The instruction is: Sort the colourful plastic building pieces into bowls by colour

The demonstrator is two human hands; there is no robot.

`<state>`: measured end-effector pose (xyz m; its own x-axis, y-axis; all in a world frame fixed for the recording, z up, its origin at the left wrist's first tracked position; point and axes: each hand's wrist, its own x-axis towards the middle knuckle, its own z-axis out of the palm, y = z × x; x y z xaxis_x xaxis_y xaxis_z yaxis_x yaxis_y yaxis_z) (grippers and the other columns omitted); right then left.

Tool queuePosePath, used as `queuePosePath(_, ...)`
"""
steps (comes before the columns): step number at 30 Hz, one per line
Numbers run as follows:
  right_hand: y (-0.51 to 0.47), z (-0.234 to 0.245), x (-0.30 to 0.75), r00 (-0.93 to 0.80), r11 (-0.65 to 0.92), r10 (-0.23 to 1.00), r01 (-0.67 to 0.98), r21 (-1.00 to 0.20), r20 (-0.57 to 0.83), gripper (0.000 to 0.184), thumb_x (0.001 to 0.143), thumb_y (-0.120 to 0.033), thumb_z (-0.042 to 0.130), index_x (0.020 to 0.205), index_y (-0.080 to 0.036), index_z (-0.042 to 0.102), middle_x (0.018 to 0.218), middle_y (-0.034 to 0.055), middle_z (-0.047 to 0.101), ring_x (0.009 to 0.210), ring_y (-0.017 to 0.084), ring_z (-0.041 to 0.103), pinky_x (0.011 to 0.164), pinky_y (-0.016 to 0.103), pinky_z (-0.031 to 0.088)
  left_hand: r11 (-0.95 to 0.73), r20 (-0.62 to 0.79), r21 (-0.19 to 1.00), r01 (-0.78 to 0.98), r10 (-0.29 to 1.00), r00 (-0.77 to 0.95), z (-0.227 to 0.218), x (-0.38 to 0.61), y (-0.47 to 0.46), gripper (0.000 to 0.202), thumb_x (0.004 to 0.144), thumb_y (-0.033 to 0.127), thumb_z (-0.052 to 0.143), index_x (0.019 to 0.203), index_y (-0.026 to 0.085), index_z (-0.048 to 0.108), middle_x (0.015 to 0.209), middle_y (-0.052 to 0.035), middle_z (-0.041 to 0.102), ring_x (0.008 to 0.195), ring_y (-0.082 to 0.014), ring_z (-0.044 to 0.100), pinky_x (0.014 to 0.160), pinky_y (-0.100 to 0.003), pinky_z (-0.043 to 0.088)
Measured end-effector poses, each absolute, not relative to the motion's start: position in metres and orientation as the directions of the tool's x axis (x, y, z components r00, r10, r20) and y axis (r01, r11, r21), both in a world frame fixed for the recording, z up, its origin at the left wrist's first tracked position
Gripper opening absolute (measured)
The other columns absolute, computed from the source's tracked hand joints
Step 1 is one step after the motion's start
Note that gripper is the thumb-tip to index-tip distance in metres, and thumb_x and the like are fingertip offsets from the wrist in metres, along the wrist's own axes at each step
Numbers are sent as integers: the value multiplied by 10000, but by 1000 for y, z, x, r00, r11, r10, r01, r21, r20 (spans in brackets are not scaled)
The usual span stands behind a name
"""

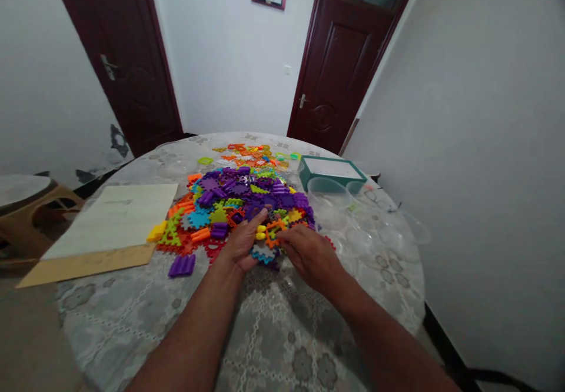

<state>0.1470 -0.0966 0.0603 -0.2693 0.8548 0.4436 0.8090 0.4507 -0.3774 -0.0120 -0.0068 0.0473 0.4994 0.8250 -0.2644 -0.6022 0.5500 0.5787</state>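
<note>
My left hand is curled around a cluster of plastic toothed building pieces in front of the pile, its thumb up and its other fingers mostly hidden. A grey and blue toothed piece and a small yellow piece show beside its palm. My right hand pinches an orange toothed frame piece against that cluster. Directly behind both hands lies a heap of toothed building pieces, many of them purple, with orange, green, blue and red ones mixed in. A purple ridged piece lies apart at the left.
A cream board with a brown cardboard edge lies on the left of the round table. On the right stand a green-rimmed box and several clear plastic tubs. More loose orange pieces lie behind the heap.
</note>
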Motion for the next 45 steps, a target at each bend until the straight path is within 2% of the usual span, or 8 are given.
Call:
queuePosePath(6,-104,81,177,-101,405,814,804,-434,573,223,1064,-270,515,1194,-243,694,1088,89,735,992,223,694,900,347,552,533,-281,619,-577,836,471,55,-14,-8,242,935,199,729,1169,139,706,855,-88,806,602,-224,767,543,-339,660)
queuePosePath(10,-114,101,238,213,39,744,932,-359,634,272,1034,-314,506,1160,-212,725,1133,126,760,1024,267,703,937,389,525,519,-303,627,-581,850,432,60,-15,-10,252,908,205,766,1147,154,707,845,-71,805,581,-217,761,517,-337,658)
queuePosePath(14,-123,97,294,473,-432,700,877,-210,536,302,1003,-356,523,1095,-208,769,979,137,785,825,275,709,774,371,494,508,-276,630,-588,853,442,57,-14,-11,284,913,222,767,1182,163,699,865,-76,808,624,-220,775,544,-338,666)
queuePosePath(18,-123,79,315,589,-593,674,791,-149,445,321,984,-386,542,1114,-213,779,912,154,785,750,286,702,672,364,451,508,-263,635,-582,850,456,52,-14,-11,350,903,266,787,1223,163,693,890,-86,810,630,-215,777,557,-323,664)
queuePosePath(21,-118,76,305,568,-531,670,817,-227,478,354,980,-379,518,1165,-203,763,968,157,791,812,308,721,717,389,480,513,-278,641,-571,849,450,50,-14,-11,366,871,286,822,1191,159,697,919,-100,813,655,-229,785,557,-323,662)
queuePosePath(24,-113,84,274,406,-253,746,906,-340,527,350,979,-392,516,1139,-195,757,978,130,785,865,285,727,804,384,515,520,-294,637,-569,846,445,50,-14,-11,343,862,293,831,1151,160,702,916,-97,813,676,-237,789,563,-329,663)
queuePosePath(31,-103,98,173,1,212,943,770,-602,333,322,998,-369,584,1262,-230,706,980,54,770,813,204,701,768,316,518,502,-201,650,-570,837,508,48,-11,-14,353,876,329,823,1177,171,729,906,-97,810,678,-237,781,572,-338,654)
queuePosePath(45,-74,87,175,58,102,988,468,-878,146,287,870,-273,623,1150,-216,639,762,-48,588,659,144,578,599,256,431,523,-249,676,-520,826,506,50,-13,-13,330,876,316,822,1145,159,712,863,-82,795,631,-207,762,521,-291,632)
